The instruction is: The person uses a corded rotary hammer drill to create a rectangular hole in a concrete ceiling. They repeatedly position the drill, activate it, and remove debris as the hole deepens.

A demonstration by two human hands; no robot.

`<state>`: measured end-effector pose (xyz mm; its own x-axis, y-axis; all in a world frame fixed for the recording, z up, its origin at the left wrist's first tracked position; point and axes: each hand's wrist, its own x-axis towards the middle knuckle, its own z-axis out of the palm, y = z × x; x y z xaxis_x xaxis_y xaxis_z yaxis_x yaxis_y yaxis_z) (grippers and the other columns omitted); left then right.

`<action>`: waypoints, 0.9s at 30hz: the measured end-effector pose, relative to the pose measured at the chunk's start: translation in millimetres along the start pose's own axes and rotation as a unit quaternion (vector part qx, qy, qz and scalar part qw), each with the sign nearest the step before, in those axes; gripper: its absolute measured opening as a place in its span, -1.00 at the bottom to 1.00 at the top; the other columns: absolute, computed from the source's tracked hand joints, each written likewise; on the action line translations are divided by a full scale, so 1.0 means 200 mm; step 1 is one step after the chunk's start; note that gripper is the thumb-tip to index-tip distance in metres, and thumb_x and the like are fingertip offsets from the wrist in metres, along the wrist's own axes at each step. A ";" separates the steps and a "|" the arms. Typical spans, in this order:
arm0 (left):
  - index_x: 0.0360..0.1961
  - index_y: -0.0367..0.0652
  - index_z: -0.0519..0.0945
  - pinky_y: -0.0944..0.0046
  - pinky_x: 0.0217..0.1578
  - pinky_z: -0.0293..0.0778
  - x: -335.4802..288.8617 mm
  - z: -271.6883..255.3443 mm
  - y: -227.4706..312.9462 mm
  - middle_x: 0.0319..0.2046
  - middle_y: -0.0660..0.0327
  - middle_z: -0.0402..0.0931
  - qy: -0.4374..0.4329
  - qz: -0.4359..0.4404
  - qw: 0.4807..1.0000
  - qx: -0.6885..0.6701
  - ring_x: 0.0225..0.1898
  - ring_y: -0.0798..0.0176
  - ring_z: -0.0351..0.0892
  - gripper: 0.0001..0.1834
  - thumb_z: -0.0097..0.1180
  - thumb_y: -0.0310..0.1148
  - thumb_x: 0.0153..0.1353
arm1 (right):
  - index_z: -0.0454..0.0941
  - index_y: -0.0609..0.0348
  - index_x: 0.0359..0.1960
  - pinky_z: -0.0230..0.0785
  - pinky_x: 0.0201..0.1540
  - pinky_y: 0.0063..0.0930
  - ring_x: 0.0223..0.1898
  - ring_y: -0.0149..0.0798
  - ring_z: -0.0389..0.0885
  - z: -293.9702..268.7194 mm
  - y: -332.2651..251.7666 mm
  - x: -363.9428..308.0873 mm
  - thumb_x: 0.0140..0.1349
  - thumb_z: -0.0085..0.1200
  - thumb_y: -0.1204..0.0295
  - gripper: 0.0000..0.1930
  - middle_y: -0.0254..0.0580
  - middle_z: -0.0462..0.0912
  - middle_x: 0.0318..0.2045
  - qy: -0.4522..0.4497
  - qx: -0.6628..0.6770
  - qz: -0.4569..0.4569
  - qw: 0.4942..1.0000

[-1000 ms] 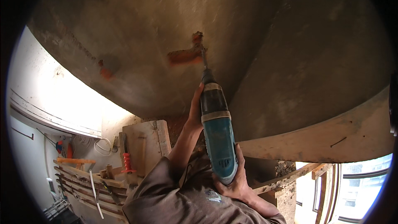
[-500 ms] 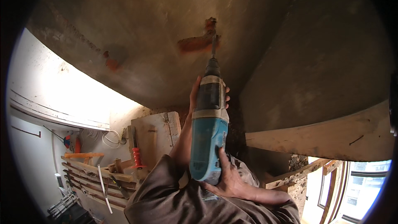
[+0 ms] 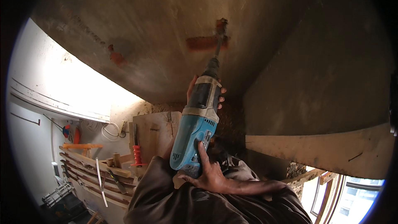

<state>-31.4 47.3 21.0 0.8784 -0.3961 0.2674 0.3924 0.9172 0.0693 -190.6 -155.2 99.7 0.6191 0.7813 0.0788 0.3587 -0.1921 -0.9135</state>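
A teal and grey rotary hammer drill (image 3: 193,130) stretches up and away from my body, its rear end tilted to the left. Wrapped around its grey front housing from beneath is my left hand (image 3: 192,87), thumb on one side and fingertips on the other. My right hand (image 3: 213,177) grips the rear handle, one finger stretched along the teal casing. The long steel bit (image 3: 218,47) reaches a chipped groove (image 3: 203,43) of exposed red brick in the grey plastered wall (image 3: 166,12). Whether the tip is sunk in is too dark to tell.
A red-handled tool (image 3: 137,155) leans near a wooden board (image 3: 155,130) at the left. Wooden slats (image 3: 95,174) and a white strip (image 3: 100,182) are below it. Another red chipped patch (image 3: 117,58) marks the wall. A pale plank edge (image 3: 319,149) and window (image 3: 352,199) are at right.
The drill's rear end has swung left along with my right hand, so the tool slants more. The view has shifted slightly, and both hands keep their grip.
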 end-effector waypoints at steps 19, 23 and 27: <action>-0.11 -0.11 0.59 0.12 -0.15 0.64 0.36 0.29 -0.23 -0.27 0.16 0.65 0.155 0.119 0.960 0.198 -0.26 0.15 0.68 -0.50 -0.04 0.13 0.38 | -0.60 0.14 0.50 0.27 0.25 -0.19 0.23 -0.13 0.33 -0.47 0.09 -0.13 0.07 0.47 0.23 0.36 0.06 0.15 0.31 0.104 0.313 -0.066 0.942; -0.06 -0.11 0.57 0.05 -0.06 0.61 0.42 0.26 -0.30 -0.20 0.12 0.63 0.126 0.114 0.962 0.213 -0.17 0.12 0.67 -0.49 -0.02 0.14 0.38 | -0.53 0.06 0.53 0.45 -0.03 -0.36 -0.11 -0.32 0.51 -0.54 0.11 -0.21 0.14 0.40 0.34 0.25 -0.10 0.42 0.05 0.137 0.337 -0.041 0.931; -0.04 -0.12 0.56 0.09 -0.06 0.61 0.39 0.29 -0.46 -0.18 0.13 0.63 0.198 0.123 0.951 0.203 -0.16 0.16 0.66 -0.51 -0.07 0.11 0.42 | -0.41 0.12 0.53 0.46 0.00 -0.37 -0.07 -0.33 0.51 -0.53 0.14 -0.37 0.12 0.25 0.55 0.12 -0.10 0.43 0.07 0.179 0.274 0.010 0.945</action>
<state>-13.7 -65.4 90.6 0.9954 -0.0801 -0.0532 0.0954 0.8936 0.4386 -151.2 -281.2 111.2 0.8537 0.5112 0.0989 -0.0113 0.2080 -0.9781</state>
